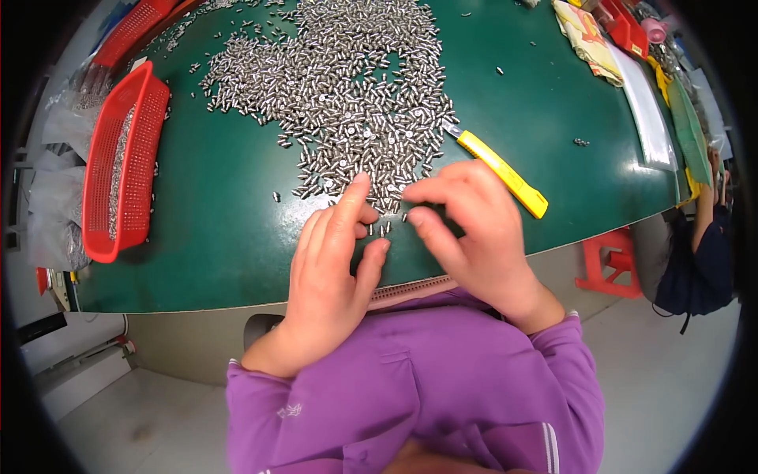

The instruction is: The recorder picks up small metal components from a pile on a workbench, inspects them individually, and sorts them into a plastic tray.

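We see both of our hands at the near edge of a heap of small metal pins [339, 87] spread over the green table [221, 213]. Our left hand [332, 268] lies palm down, fingers stretched forward and loosely spread, the index fingertip pressing onto pins at the heap's near fringe; it clasps nothing that we can make out. Our right hand [474, 229] sits just beside it, thumb and forefinger drawn toward each other above the same fringe, the forefinger tip touching pins; whether a pin is actually pinched between them we cannot tell, since the pieces are too small. A few stray pins stand between the two hands, right under the thumbs.

Beyond the fingertips the heap widens and runs away from us across the table, with scattered single pins around its edges. Just past the right hand's knuckles, lying slantwise, is a yellow utility knife [503, 172], its blade end reaching the heap. Well off to the left of the left hand rests a red plastic basket [101, 178] holding more pins along its length. Far beyond the right hand, along the table's far right edge, lie folded cloths and clear plastic bags [647, 110]. Below the table on that side stands a red stool [612, 265], and another person's arm [705, 209] shows at the rim. Our purple sleeves [410, 395] fill the near foreground.
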A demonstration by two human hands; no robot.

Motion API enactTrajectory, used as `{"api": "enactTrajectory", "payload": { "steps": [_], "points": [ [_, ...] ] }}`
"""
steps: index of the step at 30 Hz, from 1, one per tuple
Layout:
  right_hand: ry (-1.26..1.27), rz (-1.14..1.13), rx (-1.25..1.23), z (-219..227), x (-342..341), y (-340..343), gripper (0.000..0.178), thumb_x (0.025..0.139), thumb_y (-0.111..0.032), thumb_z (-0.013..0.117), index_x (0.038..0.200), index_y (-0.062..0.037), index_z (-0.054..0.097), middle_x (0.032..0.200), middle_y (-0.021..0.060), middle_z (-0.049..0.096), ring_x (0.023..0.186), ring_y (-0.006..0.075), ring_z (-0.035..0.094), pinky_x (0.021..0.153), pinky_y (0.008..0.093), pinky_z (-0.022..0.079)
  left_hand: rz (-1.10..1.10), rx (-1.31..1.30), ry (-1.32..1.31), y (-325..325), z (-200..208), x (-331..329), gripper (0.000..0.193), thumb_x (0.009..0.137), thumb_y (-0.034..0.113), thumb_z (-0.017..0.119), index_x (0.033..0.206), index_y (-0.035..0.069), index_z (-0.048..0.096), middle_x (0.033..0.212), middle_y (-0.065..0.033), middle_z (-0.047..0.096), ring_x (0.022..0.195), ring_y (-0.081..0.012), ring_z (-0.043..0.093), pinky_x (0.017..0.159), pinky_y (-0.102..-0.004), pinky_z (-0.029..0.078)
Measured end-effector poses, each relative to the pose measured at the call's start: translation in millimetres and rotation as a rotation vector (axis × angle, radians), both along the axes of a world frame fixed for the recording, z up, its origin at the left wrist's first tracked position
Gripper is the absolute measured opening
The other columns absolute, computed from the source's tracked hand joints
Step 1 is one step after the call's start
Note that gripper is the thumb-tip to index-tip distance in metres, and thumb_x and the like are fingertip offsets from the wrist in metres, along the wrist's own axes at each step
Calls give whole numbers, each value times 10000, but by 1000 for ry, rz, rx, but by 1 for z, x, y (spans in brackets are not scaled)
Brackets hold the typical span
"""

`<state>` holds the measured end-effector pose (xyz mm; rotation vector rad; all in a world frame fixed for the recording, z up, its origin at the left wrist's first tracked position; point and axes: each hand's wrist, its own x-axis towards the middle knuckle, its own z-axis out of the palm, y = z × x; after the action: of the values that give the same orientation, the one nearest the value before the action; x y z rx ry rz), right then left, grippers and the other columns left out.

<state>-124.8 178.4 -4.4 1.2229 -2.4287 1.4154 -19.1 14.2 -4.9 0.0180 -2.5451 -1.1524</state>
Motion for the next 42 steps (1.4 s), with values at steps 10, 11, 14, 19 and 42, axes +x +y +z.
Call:
{"api": "enactTrajectory", "payload": {
  "steps": [10, 11, 14, 19, 42],
  "points": [
    [232, -395, 243, 3, -22, 41, 343, 764, -107, 798, 1082, -65, 677, 1044, 101, 606, 945, 304, 573, 818, 403, 480, -4, -7, 0, -2, -3, -6, 723, 771, -106, 702, 1442, 19, 464, 946, -71, 631, 875, -239, 588, 806, -362, 499],
    [214, -406, 246, 0, -23, 42, 327, 774, -103, 791, 1077, -64, 676, 1035, 103, 611, 939, 306, 577, 811, 403, 483, 7, 1, 6, -2, -3, -6, 722, 770, -109, 701, 1439, 19, 463, 944, -67, 630, 865, -228, 589, 799, -353, 499],
    [200, -401, 231, -2, -24, 43, 297, 791, -92, 774, 1069, -59, 675, 1011, 109, 620, 924, 307, 585, 807, 405, 486, 28, 30, 30, -3, -9, -6, 720, 772, -113, 696, 1438, 15, 455, 939, -56, 629, 851, -203, 590, 787, -337, 499],
    [219, -392, 194, -6, -26, 44, 260, 819, -73, 741, 1067, -51, 669, 1013, 118, 623, 930, 308, 593, 808, 406, 490, 67, 53, 4, -5, -8, -4, 700, 793, -112, 687, 1440, 4, 444, 929, -29, 631, 851, -152, 589, 781, -319, 494],
    [103, 196, 130, 24, -3, 6, 379, 867, -60, 632, 1242, -110, 614, 915, 105, 608, 797, 315, 620, 691, 417, 512, 13, 976, 11, -17, -9, -6, 626, 961, -102, 514, 1523, -3, 257, 1149, -115, 539, 981, -167, 633, 869, -291, 546]
  ]
}}
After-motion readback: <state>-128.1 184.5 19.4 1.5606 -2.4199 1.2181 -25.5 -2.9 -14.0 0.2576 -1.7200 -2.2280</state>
